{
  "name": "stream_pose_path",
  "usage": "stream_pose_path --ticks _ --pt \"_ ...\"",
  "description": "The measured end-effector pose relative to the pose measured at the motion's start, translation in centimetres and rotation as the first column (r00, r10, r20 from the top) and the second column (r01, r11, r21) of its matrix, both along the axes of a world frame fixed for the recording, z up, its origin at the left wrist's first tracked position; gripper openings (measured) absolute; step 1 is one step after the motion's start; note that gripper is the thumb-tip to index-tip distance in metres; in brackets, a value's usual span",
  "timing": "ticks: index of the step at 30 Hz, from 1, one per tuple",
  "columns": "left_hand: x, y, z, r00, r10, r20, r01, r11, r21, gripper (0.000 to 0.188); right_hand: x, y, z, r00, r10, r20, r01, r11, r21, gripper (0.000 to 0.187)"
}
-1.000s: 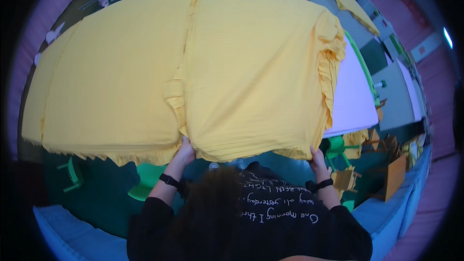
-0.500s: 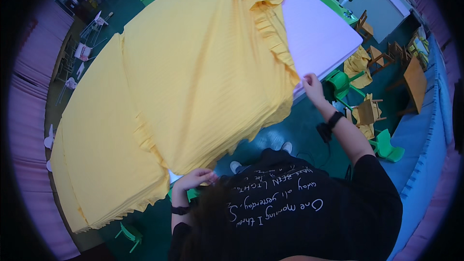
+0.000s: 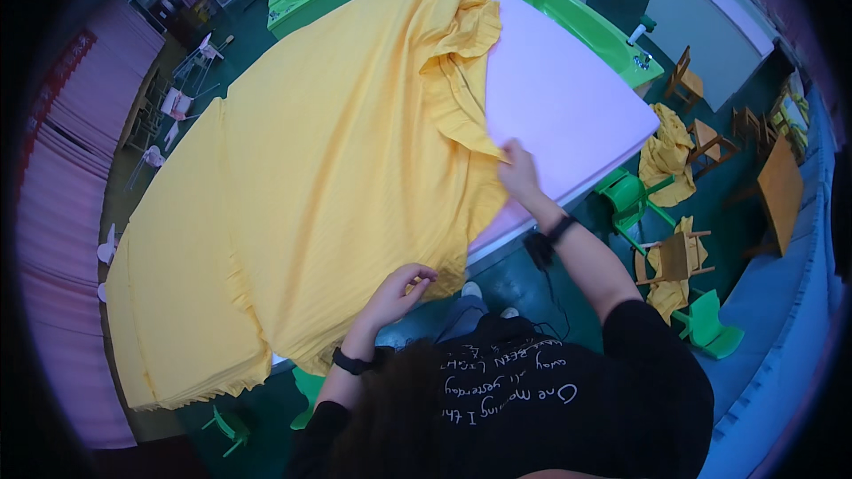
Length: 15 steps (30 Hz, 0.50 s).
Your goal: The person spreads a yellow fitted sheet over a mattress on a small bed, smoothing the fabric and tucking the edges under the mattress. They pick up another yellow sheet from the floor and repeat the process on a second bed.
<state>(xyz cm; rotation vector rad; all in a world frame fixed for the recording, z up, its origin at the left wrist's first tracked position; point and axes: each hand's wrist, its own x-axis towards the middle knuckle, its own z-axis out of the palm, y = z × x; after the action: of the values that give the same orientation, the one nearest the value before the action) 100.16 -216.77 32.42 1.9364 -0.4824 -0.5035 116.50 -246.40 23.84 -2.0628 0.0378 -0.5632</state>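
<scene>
A large yellow tablecloth [image 3: 328, 177] with ruffled edges lies over the long table, its right end bunched and folded back. Beyond that fold the pale pink tabletop [image 3: 568, 98] shows bare. My right hand [image 3: 519, 170] is closed on the ruffled corner of the tablecloth, lifted a little over the bare top. Over the table's near edge, my left hand [image 3: 398, 293] hovers above the cloth with loosely bent fingers, and nothing shows in it. The cloth's near hem hangs down past the table edge.
Green basins [image 3: 568, 22] stand behind the table. To the right are a green chair [image 3: 626, 200], a wooden chair [image 3: 672, 257], another green chair [image 3: 707, 326] and crumpled yellow cloth [image 3: 666, 155] on the floor. A small green chair [image 3: 229, 426] stands at lower left.
My right hand has pulled the cloth's corner leftward, baring more of the pink top. My left hand has moved up and right over the cloth. The view has shifted slightly.
</scene>
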Motion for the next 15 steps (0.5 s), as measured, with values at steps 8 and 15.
stream_pose_path --ticks 8,15 --pt "6.9 -2.3 -3.7 0.969 0.224 0.104 -0.235 0.967 0.101 0.025 -15.0 -10.9 -2.3 0.717 -0.022 -0.696 0.196 0.965 0.171 0.026" --pt "9.7 -5.7 -5.5 0.943 -0.045 0.329 -0.118 0.880 0.460 0.027 -2.5 -13.9 2.6 0.974 -0.209 0.087 0.212 0.977 -0.035 0.036"
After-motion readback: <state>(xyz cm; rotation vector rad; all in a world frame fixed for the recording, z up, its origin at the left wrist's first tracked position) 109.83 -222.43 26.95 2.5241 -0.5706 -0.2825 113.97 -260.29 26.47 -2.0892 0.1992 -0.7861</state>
